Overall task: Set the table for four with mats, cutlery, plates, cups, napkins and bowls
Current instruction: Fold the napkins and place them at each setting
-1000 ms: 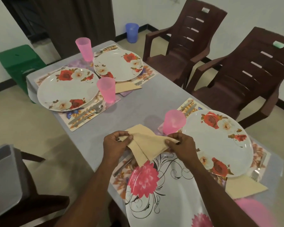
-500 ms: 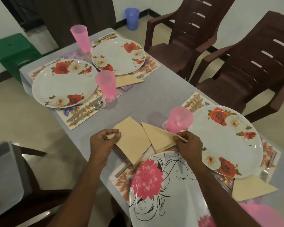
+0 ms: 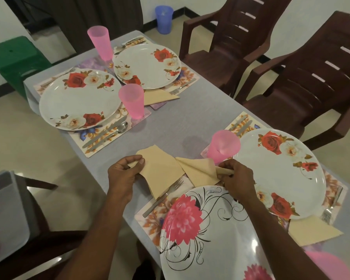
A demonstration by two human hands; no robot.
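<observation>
Both hands are busy with napkins at the near end of the grey table (image 3: 190, 118). The left hand (image 3: 122, 176) pinches the corner of one beige napkin (image 3: 160, 168) between thumb and curled fingers – the napkin hangs down over the tines of a fork (image 3: 162, 197) lying on the near mat (image 3: 152, 217). The right hand (image 3: 237, 178) grips a second folded napkin (image 3: 198, 168) by its right end, fingers curled tight round it, just above the rim of the pink-flower plate (image 3: 210, 229). The two napkins sit side by side, edges nearly touching. A pink cup (image 3: 223, 146) stands just behind the right hand, beside the rose plate (image 3: 279, 174) – another napkin (image 3: 313, 231) pokes out from under that plate's near edge. At the far end, two more rose plates (image 3: 79, 100) (image 3: 147, 66) sit on mats with cups and cutlery.
</observation>
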